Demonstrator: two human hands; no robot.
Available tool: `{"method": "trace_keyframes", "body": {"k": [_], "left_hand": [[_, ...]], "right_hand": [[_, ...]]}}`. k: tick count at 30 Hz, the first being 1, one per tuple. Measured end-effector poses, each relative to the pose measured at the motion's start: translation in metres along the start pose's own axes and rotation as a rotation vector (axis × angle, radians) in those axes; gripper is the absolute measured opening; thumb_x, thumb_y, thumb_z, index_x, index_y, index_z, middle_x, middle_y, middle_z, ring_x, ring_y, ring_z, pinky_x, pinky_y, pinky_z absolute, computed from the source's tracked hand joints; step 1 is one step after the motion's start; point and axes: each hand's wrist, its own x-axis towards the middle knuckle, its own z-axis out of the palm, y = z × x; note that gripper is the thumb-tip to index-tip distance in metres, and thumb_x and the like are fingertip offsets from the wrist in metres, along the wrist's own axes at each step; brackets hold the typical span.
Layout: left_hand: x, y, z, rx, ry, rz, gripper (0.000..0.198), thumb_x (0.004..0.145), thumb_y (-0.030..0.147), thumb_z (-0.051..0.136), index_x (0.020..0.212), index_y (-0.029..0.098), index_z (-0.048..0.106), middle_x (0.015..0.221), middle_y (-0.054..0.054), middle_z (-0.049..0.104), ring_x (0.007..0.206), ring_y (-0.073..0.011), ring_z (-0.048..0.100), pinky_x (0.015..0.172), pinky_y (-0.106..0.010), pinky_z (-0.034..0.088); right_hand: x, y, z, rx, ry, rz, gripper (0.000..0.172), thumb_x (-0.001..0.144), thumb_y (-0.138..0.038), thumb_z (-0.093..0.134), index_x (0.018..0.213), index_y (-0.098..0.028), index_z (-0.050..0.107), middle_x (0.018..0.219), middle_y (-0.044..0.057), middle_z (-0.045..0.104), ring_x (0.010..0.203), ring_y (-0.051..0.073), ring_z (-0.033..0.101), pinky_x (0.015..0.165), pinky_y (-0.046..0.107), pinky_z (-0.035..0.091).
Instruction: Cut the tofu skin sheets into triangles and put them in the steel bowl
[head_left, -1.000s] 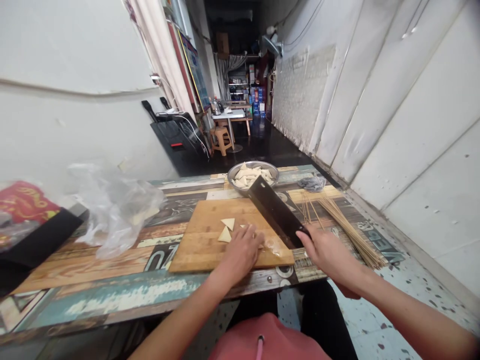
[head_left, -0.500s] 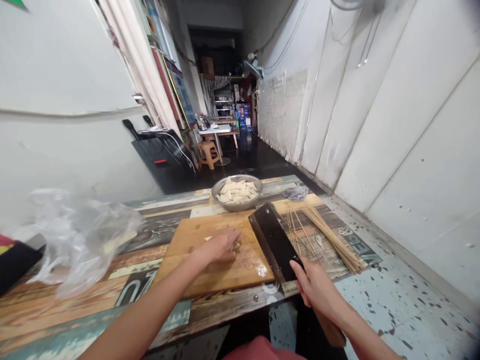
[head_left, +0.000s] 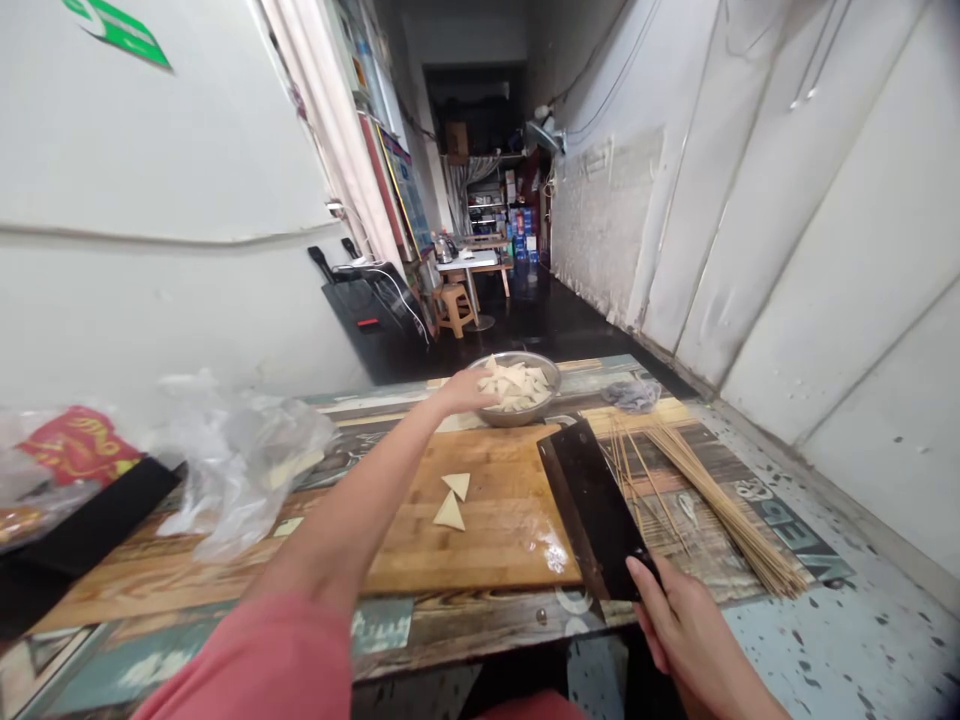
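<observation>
My left hand reaches over the near left rim of a metal bowl full of pale triangular pieces. Its fingertips are at the pieces, and whether they hold one cannot be made out. Two pale triangles lie on the wooden cutting board, their tips close together. My right hand is closed on the handle of a wide dark cleaver. The cleaver's blade lies flat over the board's right edge.
Thin wooden skewers lie right of the cleaver, with a crumpled grey bag behind them. A clear plastic bag and a red packet are at the left. Walls flank the table.
My left hand has moved from the board forward to the bowl, uncovering two triangles. My right hand still holds the cleaver. The view has turned left.
</observation>
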Motion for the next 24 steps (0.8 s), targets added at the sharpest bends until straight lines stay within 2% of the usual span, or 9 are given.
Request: {"method": "trace_keyframes", "body": {"k": [3, 4, 6, 7, 9, 11, 16, 21, 24], "left_hand": [[-0.052, -0.016, -0.003, 0.116, -0.148, -0.032, 0.055, 0.047, 0.036, 0.076, 0.097, 0.019, 0.062, 0.099, -0.006, 0.062, 0.095, -0.0277, 0.056, 0.084, -0.035, 0.043], [-0.072, -0.021, -0.001, 0.154, -0.247, -0.021, 0.061, 0.042, 0.032, 0.078, 0.100, 0.022, 0.062, 0.099, -0.004, 0.062, 0.095, -0.0276, 0.056, 0.085, -0.034, 0.043], [-0.108, -0.029, 0.006, 0.302, -0.467, 0.096, 0.076, 0.043, 0.027, 0.076, 0.116, 0.028, 0.054, 0.115, -0.004, 0.056, 0.105, -0.0283, 0.051, 0.090, -0.035, 0.039], [-0.122, -0.032, 0.009, 0.365, -0.502, 0.149, 0.075, 0.047, 0.026, 0.073, 0.119, 0.029, 0.051, 0.120, -0.004, 0.052, 0.109, -0.0279, 0.048, 0.092, -0.035, 0.037], [-0.139, -0.034, 0.016, 0.450, -0.467, 0.225, 0.057, 0.057, 0.024, 0.065, 0.113, 0.027, 0.053, 0.119, -0.005, 0.050, 0.109, -0.0257, 0.047, 0.093, -0.034, 0.036], [-0.146, -0.032, 0.019, 0.482, -0.418, 0.244, 0.040, 0.060, 0.023, 0.061, 0.099, 0.024, 0.056, 0.107, -0.005, 0.053, 0.099, -0.0231, 0.051, 0.087, -0.031, 0.039], [-0.146, -0.024, 0.026, 0.608, -0.369, 0.186, 0.055, 0.051, 0.027, 0.065, 0.104, 0.024, 0.053, 0.097, -0.006, 0.052, 0.089, -0.0256, 0.052, 0.076, -0.032, 0.043], [-0.138, -0.035, 0.030, 0.554, -0.356, 0.138, 0.038, 0.058, 0.018, 0.055, 0.095, 0.020, 0.055, 0.091, -0.004, 0.059, 0.084, -0.0220, 0.056, 0.072, -0.028, 0.042], [-0.119, -0.038, 0.021, 0.502, -0.367, 0.152, 0.034, 0.060, 0.016, 0.054, 0.094, 0.022, 0.059, 0.092, -0.002, 0.063, 0.085, -0.0203, 0.057, 0.073, -0.027, 0.042]], "right_hand": [[-0.001, 0.000, 0.000, 0.026, -0.017, 0.009, 0.040, 0.087, -0.059, 0.027, 0.075, -0.023, 0.042, 0.045, -0.005, 0.047, 0.032, 0.014, 0.046, 0.035, 0.024, 0.033], [0.000, 0.001, 0.001, 0.021, -0.025, 0.005, 0.040, 0.087, -0.058, 0.027, 0.074, -0.023, 0.041, 0.045, -0.005, 0.047, 0.032, 0.014, 0.046, 0.036, 0.024, 0.034], [0.001, 0.001, 0.003, -0.001, -0.039, -0.010, 0.040, 0.088, -0.057, 0.027, 0.072, -0.023, 0.040, 0.044, -0.005, 0.047, 0.032, 0.013, 0.046, 0.038, 0.024, 0.035], [0.001, 0.002, 0.004, -0.010, -0.044, -0.020, 0.039, 0.088, -0.056, 0.027, 0.071, -0.023, 0.040, 0.045, -0.005, 0.047, 0.032, 0.013, 0.046, 0.039, 0.024, 0.036], [0.003, 0.002, 0.007, -0.016, -0.050, -0.039, 0.038, 0.089, -0.054, 0.027, 0.070, -0.023, 0.040, 0.044, -0.006, 0.047, 0.032, 0.012, 0.046, 0.039, 0.024, 0.037], [0.003, 0.002, 0.011, -0.017, -0.053, -0.054, 0.038, 0.090, -0.053, 0.027, 0.071, -0.023, 0.040, 0.043, -0.006, 0.045, 0.033, 0.012, 0.046, 0.039, 0.024, 0.036], [0.004, -0.001, 0.016, -0.014, -0.075, -0.050, 0.039, 0.090, -0.053, 0.025, 0.073, -0.022, 0.042, 0.044, -0.006, 0.046, 0.032, 0.012, 0.046, 0.036, 0.023, 0.033], [0.005, -0.006, 0.017, 0.028, -0.086, -0.012, 0.039, 0.088, -0.055, 0.026, 0.076, -0.022, 0.043, 0.040, -0.007, 0.040, 0.030, 0.012, 0.042, 0.034, 0.022, 0.030], [0.005, -0.001, 0.016, 0.044, -0.087, 0.011, 0.042, 0.087, -0.057, 0.025, 0.078, -0.021, 0.045, 0.043, -0.006, 0.042, 0.031, 0.011, 0.041, 0.032, 0.021, 0.029]]}}
